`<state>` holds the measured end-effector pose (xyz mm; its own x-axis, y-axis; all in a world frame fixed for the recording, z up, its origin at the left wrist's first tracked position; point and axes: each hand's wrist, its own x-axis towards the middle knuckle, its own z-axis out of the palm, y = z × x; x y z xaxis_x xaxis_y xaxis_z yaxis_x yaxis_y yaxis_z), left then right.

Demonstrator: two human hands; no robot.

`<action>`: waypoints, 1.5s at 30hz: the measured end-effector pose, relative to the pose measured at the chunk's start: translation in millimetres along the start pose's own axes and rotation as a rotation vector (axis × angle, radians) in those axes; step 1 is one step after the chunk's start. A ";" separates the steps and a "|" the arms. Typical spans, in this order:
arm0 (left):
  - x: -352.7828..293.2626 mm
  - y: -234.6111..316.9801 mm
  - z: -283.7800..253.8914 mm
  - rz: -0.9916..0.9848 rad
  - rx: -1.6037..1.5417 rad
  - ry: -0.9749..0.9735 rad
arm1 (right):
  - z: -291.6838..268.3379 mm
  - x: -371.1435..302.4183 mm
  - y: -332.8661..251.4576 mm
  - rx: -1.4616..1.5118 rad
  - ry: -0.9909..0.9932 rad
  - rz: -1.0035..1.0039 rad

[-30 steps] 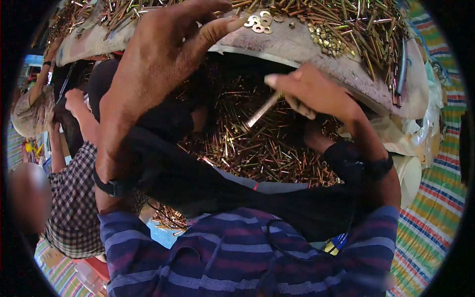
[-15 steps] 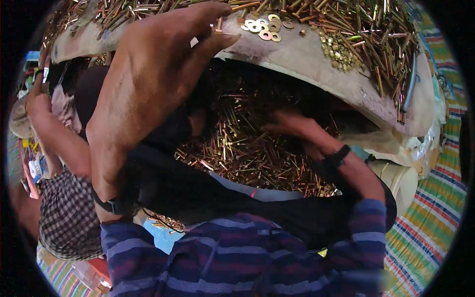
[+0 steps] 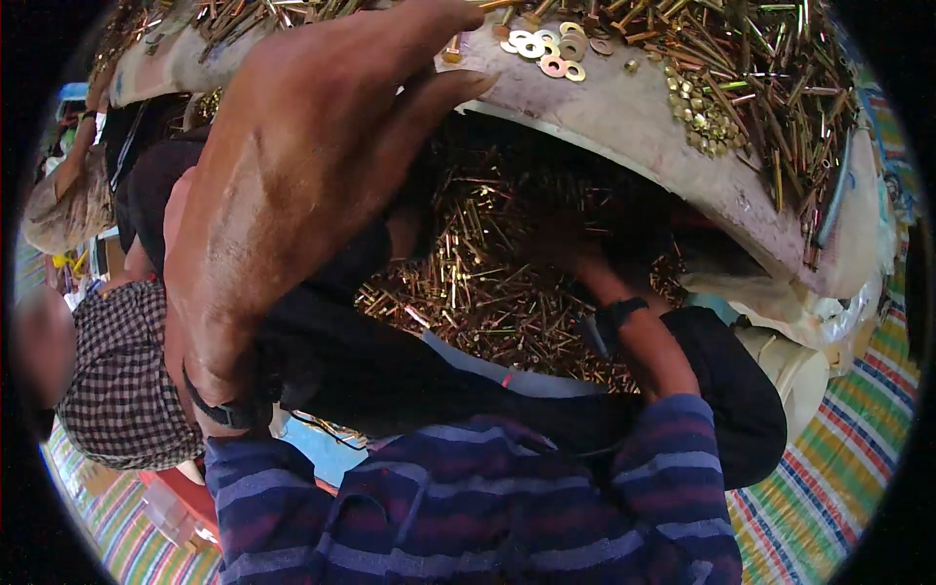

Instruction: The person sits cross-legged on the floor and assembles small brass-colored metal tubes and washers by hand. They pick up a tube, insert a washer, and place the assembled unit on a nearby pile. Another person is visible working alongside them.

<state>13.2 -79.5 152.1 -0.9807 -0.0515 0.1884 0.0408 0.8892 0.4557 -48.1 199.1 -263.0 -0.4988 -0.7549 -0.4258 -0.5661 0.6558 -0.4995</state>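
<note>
My left hand (image 3: 302, 166) is raised large in the left half of the view, thumb and forefinger apart with nothing between their tips. Just beyond them, a bolt head (image 3: 452, 49) shows on the cloth-covered work surface (image 3: 624, 122). Beside the fingertips lies a small group of flat washers (image 3: 552, 66). My right hand (image 3: 565, 249) reaches under that surface, into a big heap of loose bolts (image 3: 487, 312). Shadow hides its fingers, so whether they hold anything is unclear.
More long bolts (image 3: 780, 117) and a pile of brass-coloured nuts (image 3: 704, 117) cover the surface's right part. A co-worker in a checked garment (image 3: 127, 375) sits close on the left. A pale bucket (image 3: 795, 375) stands right, on a striped mat (image 3: 829, 458).
My right hand has moved deeper into the shade under the surface, its forearm shifting left. The left hand keeps its pose. The whole view has shifted slightly; the co-worker on the left has moved.
</note>
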 end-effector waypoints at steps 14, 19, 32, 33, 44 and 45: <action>-2.1 -9.0 -1.1 0.182 0.150 0.036 | 17.5 -31.5 -3.4 -0.005 -0.020 0.038; -4.4 -13.2 -2.3 0.121 0.111 -0.010 | 29.9 -38.3 -7.6 0.012 -0.055 0.050; -6.1 4.4 -3.5 0.001 -0.008 -0.046 | 34.1 -43.9 -36.1 0.033 0.172 0.028; -7.6 10.1 -6.0 0.027 0.047 -0.038 | 34.2 -43.4 -38.7 0.054 0.212 0.012; -9.8 22.3 -10.1 0.237 0.117 0.048 | 63.9 -21.4 -79.3 0.384 -0.129 0.001; -10.5 22.0 -9.8 0.249 0.117 0.040 | 74.1 -19.1 -87.4 0.363 -0.147 0.012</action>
<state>26.2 -63.9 168.7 -0.9347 0.1592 0.3178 0.2552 0.9230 0.2879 59.5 155.7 -267.1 -0.3899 -0.7578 -0.5232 -0.2785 0.6386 -0.7174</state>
